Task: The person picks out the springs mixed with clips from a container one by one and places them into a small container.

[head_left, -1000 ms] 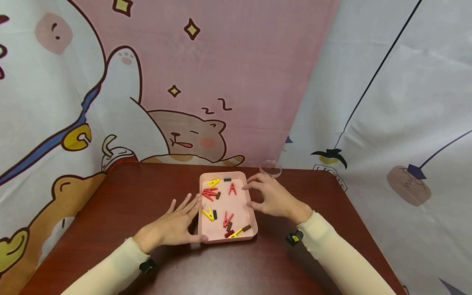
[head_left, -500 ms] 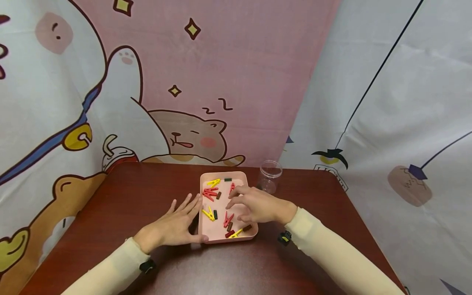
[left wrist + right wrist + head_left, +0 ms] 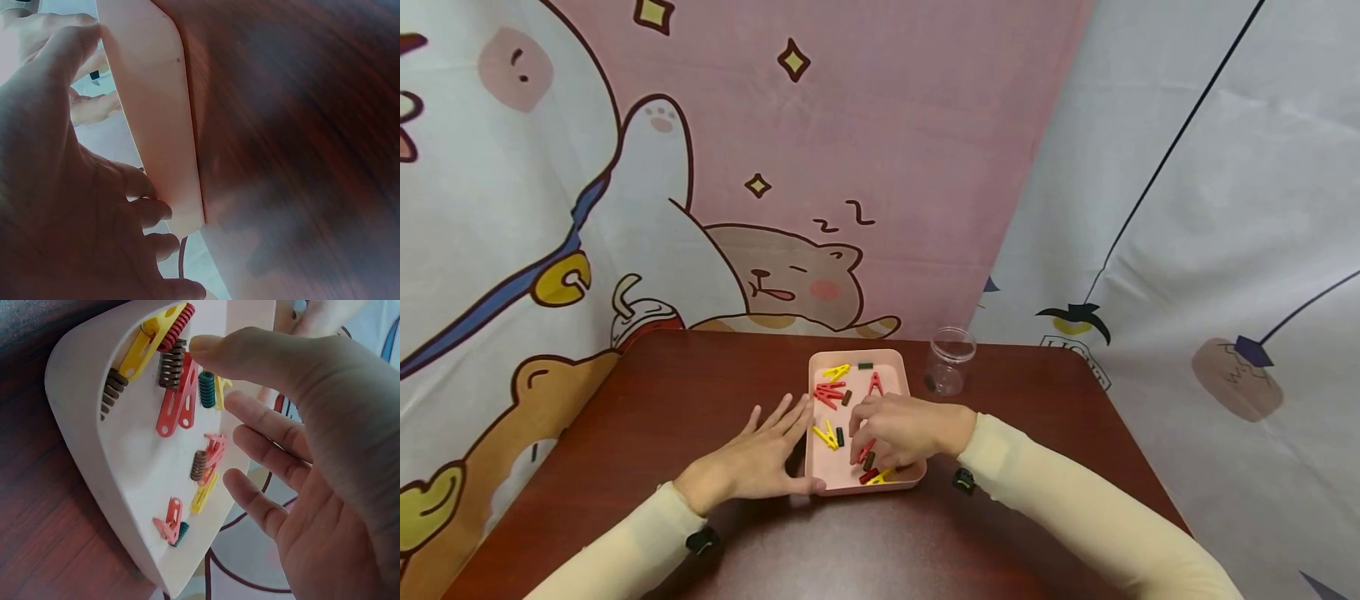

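A pink tray (image 3: 857,356) lies on the table, holding red and yellow plastic clips and small coil springs. My left hand (image 3: 756,461) rests against its left side, fingers straight and spread, thumb at the front corner. Over the front right part of the tray, my right hand (image 3: 910,427) reaches down with bent, separated fingers. In the right wrist view the thumb tip is right at a red clip (image 3: 169,415) and a brown spring (image 3: 172,369). A green spring (image 3: 207,390) lies just beyond. Close by are a yellow clip (image 3: 134,362) and a red spring (image 3: 178,328).
A clear round jar (image 3: 950,358) stands behind the tray on the right. More clips, including a yellow clip (image 3: 837,372), lie toward the tray's far end. The brown table (image 3: 715,375) ends at a printed cloth backdrop (image 3: 910,167).
My right hand has moved from beside the jar, left and toward me, down over the front of the tray. The jar has come into fuller view. My left hand has stayed put.
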The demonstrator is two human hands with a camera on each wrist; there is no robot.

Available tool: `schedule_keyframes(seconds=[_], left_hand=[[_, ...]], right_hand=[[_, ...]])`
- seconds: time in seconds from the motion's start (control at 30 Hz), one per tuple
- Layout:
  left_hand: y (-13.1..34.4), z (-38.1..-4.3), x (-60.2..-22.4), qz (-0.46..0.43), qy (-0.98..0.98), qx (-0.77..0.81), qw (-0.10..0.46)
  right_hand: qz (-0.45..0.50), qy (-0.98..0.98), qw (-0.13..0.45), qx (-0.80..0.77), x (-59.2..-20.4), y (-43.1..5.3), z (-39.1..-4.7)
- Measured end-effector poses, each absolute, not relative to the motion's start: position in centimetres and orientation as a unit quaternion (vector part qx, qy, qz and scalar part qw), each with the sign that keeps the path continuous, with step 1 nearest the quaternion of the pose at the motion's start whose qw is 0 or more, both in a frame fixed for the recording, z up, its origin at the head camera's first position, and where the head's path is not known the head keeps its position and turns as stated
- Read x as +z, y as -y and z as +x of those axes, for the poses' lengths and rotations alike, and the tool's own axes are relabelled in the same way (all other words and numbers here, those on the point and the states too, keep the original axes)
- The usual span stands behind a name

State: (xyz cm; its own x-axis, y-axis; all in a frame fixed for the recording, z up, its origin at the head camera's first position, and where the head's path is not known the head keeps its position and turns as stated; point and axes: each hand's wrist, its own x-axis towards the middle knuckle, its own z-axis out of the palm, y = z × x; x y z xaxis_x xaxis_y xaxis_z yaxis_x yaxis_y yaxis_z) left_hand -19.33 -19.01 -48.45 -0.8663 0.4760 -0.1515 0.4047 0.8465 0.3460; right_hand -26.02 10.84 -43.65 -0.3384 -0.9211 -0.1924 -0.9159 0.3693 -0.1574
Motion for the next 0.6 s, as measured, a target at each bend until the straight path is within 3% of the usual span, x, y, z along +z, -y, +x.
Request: schedule_keyframes(seconds=[0.6], left_hand=[[19.0, -19.2, -48.6, 0.239, -0.952, 0.157, 0.11]], right_hand=[[-0.595, -0.785, 0.16, 0.067, -44.1, -8.4, -26.3]])
